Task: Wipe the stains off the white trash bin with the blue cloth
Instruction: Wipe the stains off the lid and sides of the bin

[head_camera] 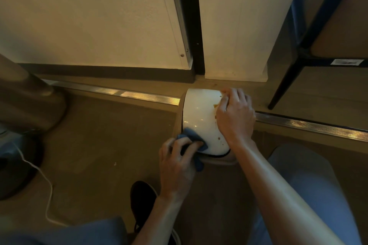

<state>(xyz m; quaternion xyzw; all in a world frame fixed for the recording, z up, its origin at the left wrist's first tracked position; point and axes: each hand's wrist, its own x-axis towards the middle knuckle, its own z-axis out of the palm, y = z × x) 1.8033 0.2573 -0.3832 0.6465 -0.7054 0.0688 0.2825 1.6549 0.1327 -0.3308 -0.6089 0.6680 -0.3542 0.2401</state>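
Observation:
The white trash bin (199, 117) stands on the floor in front of me, seen from above, its glossy lid marked with brown and yellow stains near the right side. My left hand (177, 163) grips the blue cloth (191, 139) and presses it against the lid's near left edge. My right hand (235, 115) rests on the lid's right side with its fingers curved over the rim, covering part of the stains.
A metal floor strip (119, 92) runs across behind the bin. A dark chair leg (282, 87) stands at the right. A rounded metal base (29, 103) and a white cord (47, 183) lie at the left. My black shoe (143, 199) is near the bin.

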